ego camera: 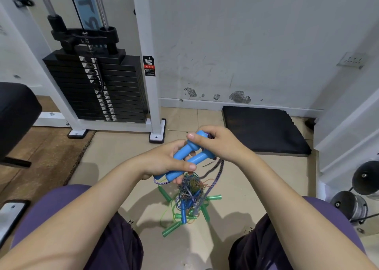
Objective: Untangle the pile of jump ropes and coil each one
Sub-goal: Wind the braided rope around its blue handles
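Two blue jump-rope handles (185,157) lie side by side between my hands, above the floor. My left hand (164,161) grips their lower ends, thumb across the front. My right hand (217,144) grips the upper ends, where a purple braided rope (215,177) leaves the handles and hangs down. Below, a tangled pile of ropes (190,200) lies on the floor between my knees, with green handles (171,228), thin green cord and a darker blue handle mixed in. How the cords cross inside the pile is not clear.
A weight-stack machine (98,85) on a white frame stands at the back left. A black mat (264,130) lies against the wall at the right. Dumbbells (352,200) sit at the far right. A black padded seat (16,116) is at the left edge.
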A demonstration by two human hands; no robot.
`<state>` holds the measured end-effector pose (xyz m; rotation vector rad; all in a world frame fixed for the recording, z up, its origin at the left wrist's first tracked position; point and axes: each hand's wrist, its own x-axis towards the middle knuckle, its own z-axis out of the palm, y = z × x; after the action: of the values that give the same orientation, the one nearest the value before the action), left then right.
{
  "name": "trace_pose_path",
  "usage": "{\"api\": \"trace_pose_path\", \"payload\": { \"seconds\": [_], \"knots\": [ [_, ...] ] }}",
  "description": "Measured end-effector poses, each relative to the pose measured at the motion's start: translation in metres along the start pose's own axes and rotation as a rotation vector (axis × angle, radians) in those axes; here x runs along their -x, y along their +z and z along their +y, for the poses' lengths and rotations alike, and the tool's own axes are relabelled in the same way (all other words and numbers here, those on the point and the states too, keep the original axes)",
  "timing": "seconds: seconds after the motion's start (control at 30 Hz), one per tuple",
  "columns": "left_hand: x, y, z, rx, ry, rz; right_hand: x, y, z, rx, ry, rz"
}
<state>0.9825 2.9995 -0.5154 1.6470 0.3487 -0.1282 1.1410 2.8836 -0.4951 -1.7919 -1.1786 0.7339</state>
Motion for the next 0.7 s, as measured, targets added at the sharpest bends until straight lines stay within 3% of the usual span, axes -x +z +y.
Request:
{"api": "trace_pose_path", "payload": {
  "seconds": [0.23,0.53,0.6,0.7],
  "knots": [
    [0.001,-0.014,-0.001,-0.013,-0.094,0.07,-0.007,-0.011,0.007,-0.052,0.056,0.16],
    [0.006,-0.012,0.001,0.03,-0.092,-0.07,-0.006,-0.015,0.007,-0.467,0.171,0.096],
    [0.005,-0.012,0.0,0.064,-0.045,-0.037,-0.008,-0.016,0.007,-0.545,0.195,0.09],
    [0.003,-0.013,-0.001,0.208,0.036,0.135,-0.012,-0.017,0.01,-0.538,0.187,0.123]
  ]
}}
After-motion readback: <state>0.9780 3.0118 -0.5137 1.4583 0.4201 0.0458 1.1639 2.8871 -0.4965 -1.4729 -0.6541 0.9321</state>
